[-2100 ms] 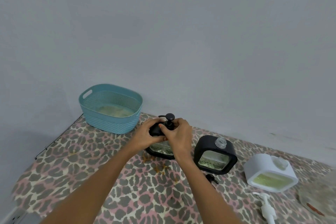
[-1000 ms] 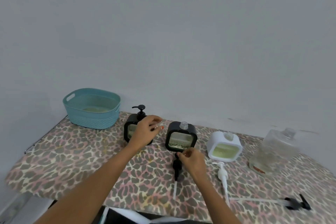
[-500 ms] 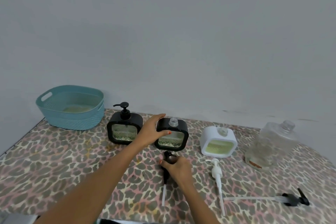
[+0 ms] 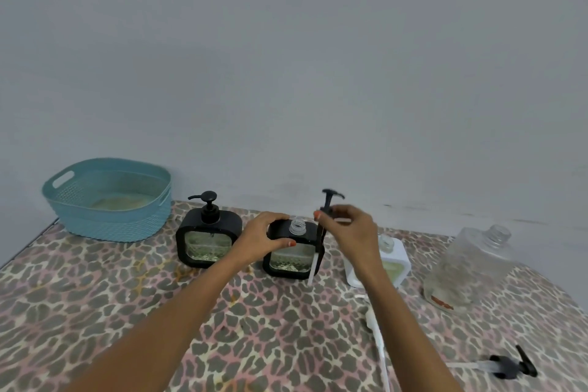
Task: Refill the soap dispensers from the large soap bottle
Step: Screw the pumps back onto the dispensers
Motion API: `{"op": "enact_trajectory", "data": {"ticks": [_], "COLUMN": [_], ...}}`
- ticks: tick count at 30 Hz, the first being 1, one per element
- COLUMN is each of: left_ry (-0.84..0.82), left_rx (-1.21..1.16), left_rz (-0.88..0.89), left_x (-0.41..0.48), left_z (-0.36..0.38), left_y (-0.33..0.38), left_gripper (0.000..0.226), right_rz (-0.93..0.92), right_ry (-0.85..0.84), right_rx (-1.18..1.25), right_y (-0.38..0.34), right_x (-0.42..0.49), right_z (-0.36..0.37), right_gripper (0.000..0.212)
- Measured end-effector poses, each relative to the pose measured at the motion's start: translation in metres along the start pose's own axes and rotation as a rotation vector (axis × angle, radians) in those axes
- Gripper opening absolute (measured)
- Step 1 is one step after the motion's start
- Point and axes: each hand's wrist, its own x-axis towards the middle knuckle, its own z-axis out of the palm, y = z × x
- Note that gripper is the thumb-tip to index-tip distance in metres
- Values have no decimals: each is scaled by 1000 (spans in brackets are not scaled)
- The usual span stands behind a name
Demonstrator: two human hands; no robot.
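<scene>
Three square soap dispensers stand in a row on the leopard-print table. The left black dispenser [image 4: 208, 240] has its pump fitted. My left hand [image 4: 262, 237] grips the top left corner of the middle black dispenser [image 4: 291, 259], whose clear threaded neck is uncovered. My right hand [image 4: 346, 229] pinches a black pump [image 4: 327, 204] upright beside that neck, its white tube hanging down in front of the dispenser. The white dispenser [image 4: 393, 264] stands uncapped, partly behind my right wrist. The large clear soap bottle [image 4: 471, 267] stands uncapped at the right.
A teal woven basket [image 4: 108, 200] sits at the back left by the wall. A white pump [image 4: 377, 337] lies on the cloth near my right forearm. Another black pump [image 4: 509, 367] with its tube lies at the front right.
My right hand has lifted the black pump off the table and raised it upright next to the middle dispenser's neck. My left hand has closed on that dispenser's corner.
</scene>
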Motion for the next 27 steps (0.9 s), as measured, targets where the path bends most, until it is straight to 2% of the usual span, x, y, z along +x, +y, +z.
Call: {"op": "enact_trajectory", "data": {"ticks": [5,9,27], "left_ry": [-28,-26,4], "left_rx": [-29,-63,-84], "left_rz": [-6,-5,-12], "left_x": [1,2,-2], "left_z": [-1,-1,1], "left_y": [0,2,0], "left_gripper": [56,54,57], "right_rz": [-185,-245,-193], "right_ry": [86,88,-40], "right_rx": [69,70,-128], "right_y": [-32,-33,56], "right_x": [33,45,27], "right_z": [-3,10,56], "right_gripper": [20,21,37]}}
